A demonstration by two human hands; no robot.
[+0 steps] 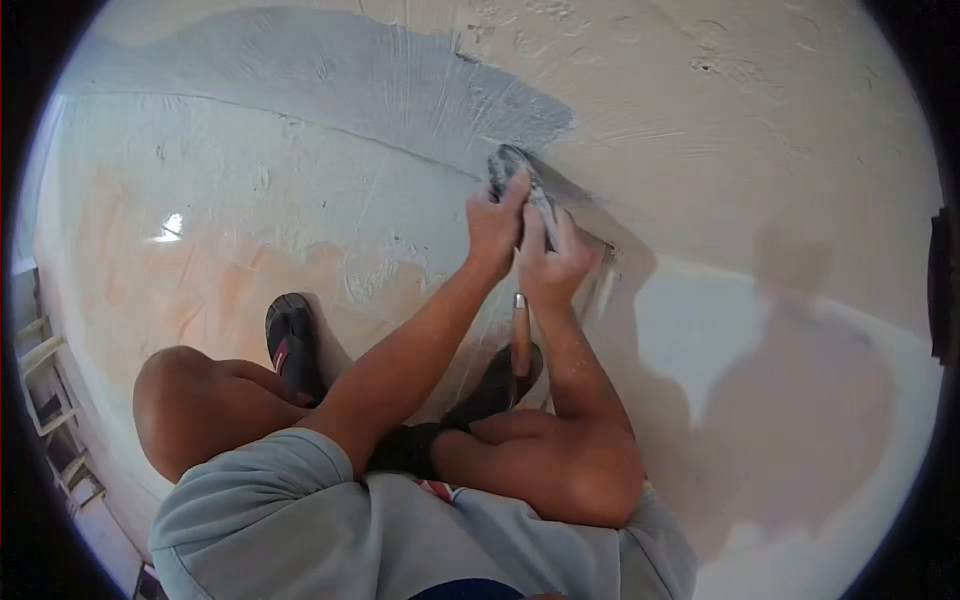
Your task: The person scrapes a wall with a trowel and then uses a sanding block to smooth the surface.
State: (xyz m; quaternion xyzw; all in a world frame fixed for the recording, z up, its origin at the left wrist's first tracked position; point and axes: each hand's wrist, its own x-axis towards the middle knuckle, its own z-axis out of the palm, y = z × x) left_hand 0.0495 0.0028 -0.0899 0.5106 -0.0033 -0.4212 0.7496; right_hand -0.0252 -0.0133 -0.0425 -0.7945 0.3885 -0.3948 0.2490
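In the head view, my left hand (494, 228) and my right hand (556, 262) are close together in front of me. Both are closed on a dark grey, smeared piece (512, 160), its surface streaked with pale material. Its exact kind is hard to make out. The piece is at the edge of a grey, wet-looking coated patch (400, 75) on the pale surface. Just below my hands shows a tool's wooden handle (521, 340) with a metal collar; its other end is hidden. My right forearm runs beside this handle.
I squat with bare knees and dark shoes (292, 340). A crack-like line (330, 128) crosses the pale, rough surface below the grey patch. Shadows (800, 400) fall to the right. Wooden framing (45, 365) stands at the far left, and a dark object (940, 285) at the right edge.
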